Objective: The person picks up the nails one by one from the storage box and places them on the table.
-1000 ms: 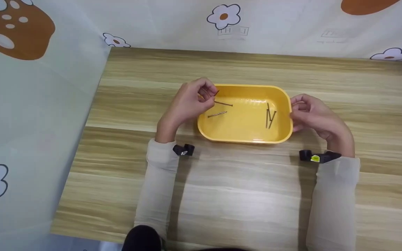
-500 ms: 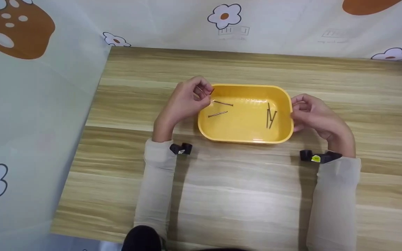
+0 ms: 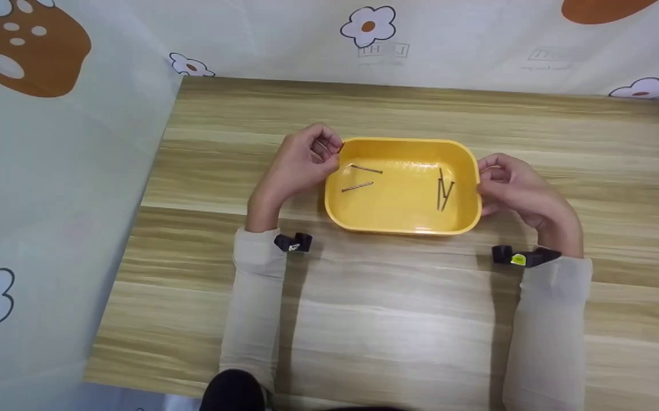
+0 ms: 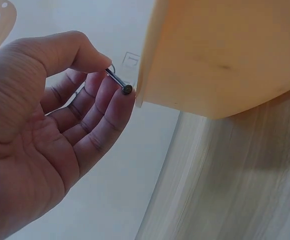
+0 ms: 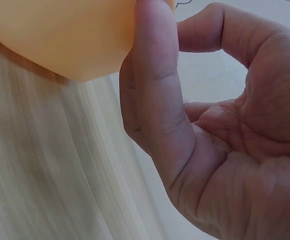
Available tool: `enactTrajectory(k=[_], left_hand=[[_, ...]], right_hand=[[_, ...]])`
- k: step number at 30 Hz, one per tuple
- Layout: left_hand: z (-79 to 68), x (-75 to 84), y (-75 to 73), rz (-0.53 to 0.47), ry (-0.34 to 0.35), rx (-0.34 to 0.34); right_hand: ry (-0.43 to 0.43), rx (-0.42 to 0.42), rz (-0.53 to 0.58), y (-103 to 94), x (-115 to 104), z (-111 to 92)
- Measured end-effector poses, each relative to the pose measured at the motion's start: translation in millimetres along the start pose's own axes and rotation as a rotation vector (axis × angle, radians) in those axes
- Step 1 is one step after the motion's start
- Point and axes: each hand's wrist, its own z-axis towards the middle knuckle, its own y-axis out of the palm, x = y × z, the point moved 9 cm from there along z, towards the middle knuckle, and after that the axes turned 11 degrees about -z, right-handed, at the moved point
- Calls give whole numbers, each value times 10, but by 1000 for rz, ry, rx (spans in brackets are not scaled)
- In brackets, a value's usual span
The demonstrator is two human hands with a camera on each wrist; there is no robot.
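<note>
Wood-grain table carries a yellow tray, approx. mid-table. R hand grips tray's RH edge; L hand pinches 1 nail by far LH corner, can't tell if it touches rim. Progress prob. partway: 1 nail up, not yet set down; approx. 5 loose nails left in tray, i.e. 2 LH side, 3 RH.

I can count one yellow tray with five nails inside, which are two plus three, one more nail between fingers, two hands, namely one left hand and one right hand, two sleeves, two black wrist devices and one table.
</note>
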Motion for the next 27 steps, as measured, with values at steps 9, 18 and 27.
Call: enactTrajectory(k=[9, 18, 27], left_hand=[[-2, -56, -42, -8, -10, 9], [-14, -123, -122, -9, -42, 32], [-16, -199, -193, -7, -55, 41]], right_hand=[[-9, 1, 5, -7, 8, 0], [-2, 3, -3, -8, 8, -2], [-3, -2, -8, 0, -3, 0]])
